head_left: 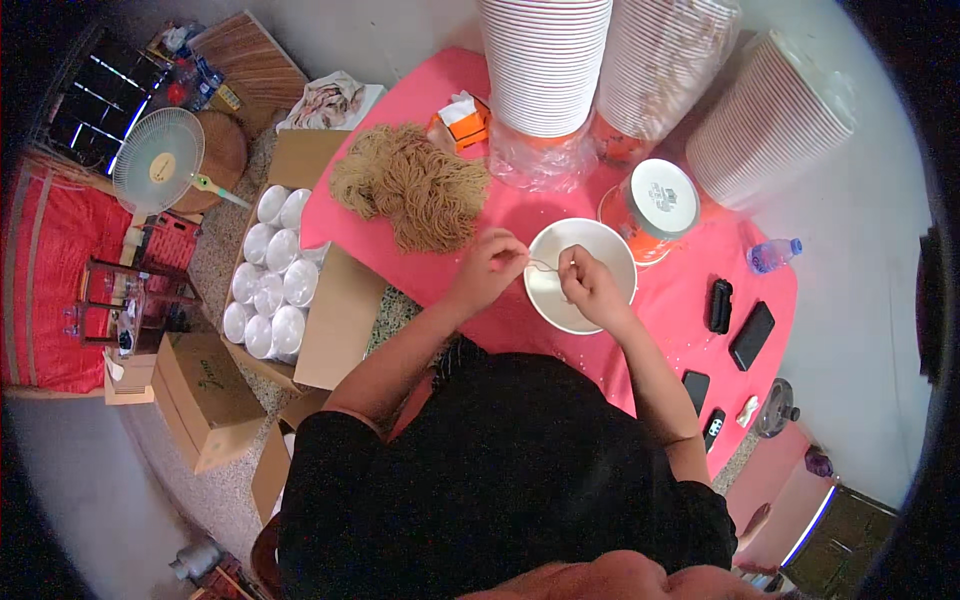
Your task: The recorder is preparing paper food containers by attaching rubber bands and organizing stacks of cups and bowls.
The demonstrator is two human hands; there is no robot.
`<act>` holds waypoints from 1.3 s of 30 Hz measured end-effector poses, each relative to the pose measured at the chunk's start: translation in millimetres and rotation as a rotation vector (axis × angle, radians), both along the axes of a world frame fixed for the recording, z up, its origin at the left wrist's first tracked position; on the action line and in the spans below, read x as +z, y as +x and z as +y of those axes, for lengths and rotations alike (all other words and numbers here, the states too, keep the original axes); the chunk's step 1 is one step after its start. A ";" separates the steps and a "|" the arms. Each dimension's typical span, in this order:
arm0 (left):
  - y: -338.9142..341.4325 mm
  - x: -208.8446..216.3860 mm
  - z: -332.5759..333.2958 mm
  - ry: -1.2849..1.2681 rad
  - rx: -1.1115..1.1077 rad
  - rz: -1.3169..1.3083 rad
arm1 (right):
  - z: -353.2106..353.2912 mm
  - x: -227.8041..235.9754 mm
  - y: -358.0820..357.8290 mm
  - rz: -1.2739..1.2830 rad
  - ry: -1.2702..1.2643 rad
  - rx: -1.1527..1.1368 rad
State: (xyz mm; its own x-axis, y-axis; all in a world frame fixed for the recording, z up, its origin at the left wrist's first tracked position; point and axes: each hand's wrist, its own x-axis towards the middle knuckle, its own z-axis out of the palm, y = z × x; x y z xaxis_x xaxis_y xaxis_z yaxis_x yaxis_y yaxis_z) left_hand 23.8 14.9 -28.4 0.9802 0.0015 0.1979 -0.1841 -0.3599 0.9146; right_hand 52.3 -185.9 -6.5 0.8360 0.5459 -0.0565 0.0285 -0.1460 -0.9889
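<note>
In the head view, the person's two hands meet over the near half of the pink bench (672, 312). The left hand (488, 270) pinches one end of a thin brown strand (543, 266) between thumb and fingertips; the right hand (592, 288) has its fingers curled round the other end. The short span between them looks nearly straight, which suggests the two grips oppose each other to keep it under control.

Directly beneath both hands sits a white bowl (557, 308), open side up, probably placed there so that anything falling from the fingers lands inside. Beyond the left hand, toward the bench's left edge, lies a loose heap of brown strands (415, 190), seemingly within easy reach of that hand.

Just beyond the right hand, an orange bucket (665, 198) stands base up. Three stacks of nested buckets (548, 65) rise farther off, past both hands, perhaps to leave the near surface free for working. A plastic bottle (770, 256), a black case (719, 306) and a dark phone (752, 335) lie well right of the right hand, apparently set aside from the work.
</note>
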 end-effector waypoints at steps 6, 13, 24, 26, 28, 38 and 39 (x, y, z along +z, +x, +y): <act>-2.1 28.6 -20.3 0.051 -0.147 -0.189 | 0.7 12.0 -1.3 -0.107 -0.042 0.066; -0.2 25.3 -22.6 -0.050 -0.244 -0.104 | -3.9 20.1 1.1 -0.180 -0.043 0.104; 12.2 10.3 -34.9 -0.241 0.005 -0.135 | 3.2 53.3 4.8 -0.465 -0.357 0.082; 9.9 0.9 -32.0 -0.292 0.045 -0.067 | 1.7 61.9 7.3 -0.031 -0.059 0.104; 12.6 -13.4 -26.8 -0.352 0.077 0.054 | 0.1 72.9 7.0 0.316 0.204 0.100; 39.6 -40.0 -21.7 0.122 0.043 0.050 | 23.2 95.8 3.6 0.213 0.270 0.127; 39.0 -20.4 -22.5 0.141 0.013 0.152 | 19.9 92.8 5.1 0.207 0.252 0.087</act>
State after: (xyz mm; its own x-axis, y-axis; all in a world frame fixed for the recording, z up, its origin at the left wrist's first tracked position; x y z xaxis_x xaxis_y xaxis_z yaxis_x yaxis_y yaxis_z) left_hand 62.8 -7.6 -48.8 0.9989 -0.0026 0.0474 -0.0426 -0.4876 0.8720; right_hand 57.5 -166.0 86.3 0.7708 0.6328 -0.0742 -0.1751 0.0983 -0.9796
